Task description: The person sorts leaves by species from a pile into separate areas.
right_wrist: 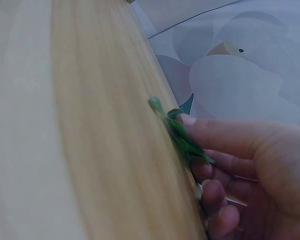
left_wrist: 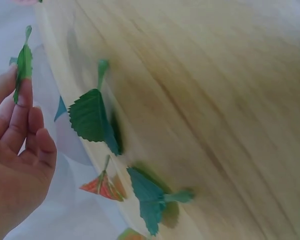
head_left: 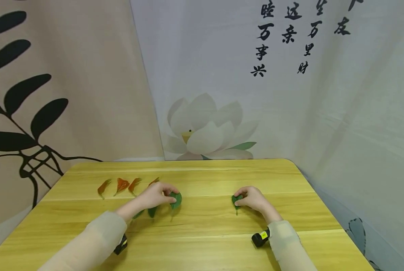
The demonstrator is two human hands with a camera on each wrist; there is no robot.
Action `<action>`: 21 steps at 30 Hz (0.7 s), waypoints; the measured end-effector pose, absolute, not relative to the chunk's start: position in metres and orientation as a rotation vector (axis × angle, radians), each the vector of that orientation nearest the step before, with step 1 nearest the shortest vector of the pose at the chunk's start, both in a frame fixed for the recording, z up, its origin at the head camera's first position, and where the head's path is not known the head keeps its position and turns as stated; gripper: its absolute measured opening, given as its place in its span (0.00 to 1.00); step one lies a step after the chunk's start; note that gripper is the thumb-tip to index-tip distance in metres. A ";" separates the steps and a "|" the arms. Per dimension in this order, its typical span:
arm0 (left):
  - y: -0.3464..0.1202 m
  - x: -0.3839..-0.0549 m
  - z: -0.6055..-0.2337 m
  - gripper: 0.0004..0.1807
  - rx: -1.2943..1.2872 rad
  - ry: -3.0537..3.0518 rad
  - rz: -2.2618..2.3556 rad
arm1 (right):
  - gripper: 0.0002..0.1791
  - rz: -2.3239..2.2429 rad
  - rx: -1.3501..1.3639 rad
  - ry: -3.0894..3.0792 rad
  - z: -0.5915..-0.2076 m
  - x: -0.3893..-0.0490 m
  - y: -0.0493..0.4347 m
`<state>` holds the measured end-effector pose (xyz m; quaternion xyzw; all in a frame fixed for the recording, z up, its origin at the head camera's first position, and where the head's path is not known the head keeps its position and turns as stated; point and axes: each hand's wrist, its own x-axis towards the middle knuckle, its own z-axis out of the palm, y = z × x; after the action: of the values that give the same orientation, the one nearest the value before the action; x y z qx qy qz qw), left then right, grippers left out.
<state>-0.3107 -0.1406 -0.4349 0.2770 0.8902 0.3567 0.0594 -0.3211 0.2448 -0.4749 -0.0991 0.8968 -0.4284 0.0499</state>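
My left hand (head_left: 157, 195) pinches a green leaf (head_left: 177, 201) between thumb and fingers, above the middle of the table. In the left wrist view that leaf (left_wrist: 25, 67) is seen nearly edge-on, its stem pointing up. Farther right, my right hand (head_left: 254, 200) holds another green leaf (head_left: 235, 199) by thumb and fingertips, the stem hanging downward in the head view. The right wrist view has this leaf (right_wrist: 180, 135) folded, close over the wood. Beneath my left wrist lie two more toothed green leaves (head_left: 152, 212), partly hidden in the head view.
Along the far left of the wooden table (head_left: 208, 248) lie several orange, petal-like pieces (head_left: 122, 185) with green stems; my left hand partly covers one. A printed cloth (head_left: 208, 75) hangs behind the far edge. Each wrist carries a small black camera (head_left: 258, 239).
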 end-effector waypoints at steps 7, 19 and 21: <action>-0.143 -0.303 -0.439 0.17 0.756 2.722 0.996 | 0.12 -1.295 -0.293 2.742 -0.477 -0.319 0.246; -0.145 -0.305 -0.449 0.18 0.888 2.809 0.738 | 0.11 -1.304 -0.281 2.734 -0.479 -0.322 0.247; -0.145 -0.304 -0.448 0.17 0.867 2.842 0.683 | 0.11 -1.304 -0.280 2.730 -0.478 -0.321 0.247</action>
<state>-0.3037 -0.1451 -0.4484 0.2841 0.9311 0.2240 0.0465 -0.3214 0.2474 -0.4779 -0.0919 0.8974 -0.4285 0.0516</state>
